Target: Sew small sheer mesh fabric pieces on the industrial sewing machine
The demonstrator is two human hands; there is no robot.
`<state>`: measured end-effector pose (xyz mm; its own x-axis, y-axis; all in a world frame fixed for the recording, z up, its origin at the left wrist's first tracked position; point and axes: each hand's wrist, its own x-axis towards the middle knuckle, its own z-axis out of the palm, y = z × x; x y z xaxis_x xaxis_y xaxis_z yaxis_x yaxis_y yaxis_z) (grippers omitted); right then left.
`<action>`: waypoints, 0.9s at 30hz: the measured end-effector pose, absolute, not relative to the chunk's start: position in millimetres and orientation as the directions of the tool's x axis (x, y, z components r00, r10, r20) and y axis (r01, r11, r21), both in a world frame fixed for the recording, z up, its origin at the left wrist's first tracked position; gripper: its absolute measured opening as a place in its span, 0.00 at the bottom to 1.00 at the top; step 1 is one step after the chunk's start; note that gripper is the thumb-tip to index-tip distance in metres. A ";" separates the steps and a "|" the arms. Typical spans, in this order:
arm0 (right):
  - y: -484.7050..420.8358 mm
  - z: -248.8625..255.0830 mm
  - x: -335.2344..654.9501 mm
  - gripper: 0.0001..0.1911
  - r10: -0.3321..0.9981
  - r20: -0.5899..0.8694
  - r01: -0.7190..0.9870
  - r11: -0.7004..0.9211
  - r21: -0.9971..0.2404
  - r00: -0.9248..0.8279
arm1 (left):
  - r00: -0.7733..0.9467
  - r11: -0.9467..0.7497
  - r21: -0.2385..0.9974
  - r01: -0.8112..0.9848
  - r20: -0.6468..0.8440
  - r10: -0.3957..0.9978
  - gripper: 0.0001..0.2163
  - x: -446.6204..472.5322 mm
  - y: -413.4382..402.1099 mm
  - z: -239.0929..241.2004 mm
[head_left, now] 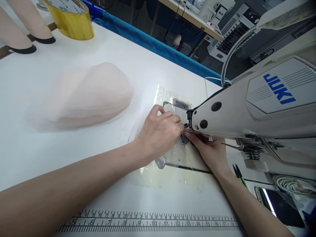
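Over the white counter (118, 194), the upright needle assembly (189, 116) stands just right of the left hand (161, 131), fingers curled, right hand (213, 153) just below; what either grips is hidden

The sewing machine (229, 115) looks smooth, the tape roll (74, 24) glossy plastic, the cloth (160, 51) matt.

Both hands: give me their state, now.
Left hand: closed, beside the sewing machine; anything pinched cannot be made out.
Right hand: partly hidden by the sewing machine; its grip cannot be told.
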<state>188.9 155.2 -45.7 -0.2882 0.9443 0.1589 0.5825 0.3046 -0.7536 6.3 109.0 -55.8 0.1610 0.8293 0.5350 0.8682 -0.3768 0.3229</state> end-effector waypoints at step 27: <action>153.2 -45.5 187.8 0.08 0.945 0.159 0.567 0.301 -0.767 -0.287 | 0.166 -0.383 0.323 0.865 0.536 0.828 0.11 7.8 110.3 -55.4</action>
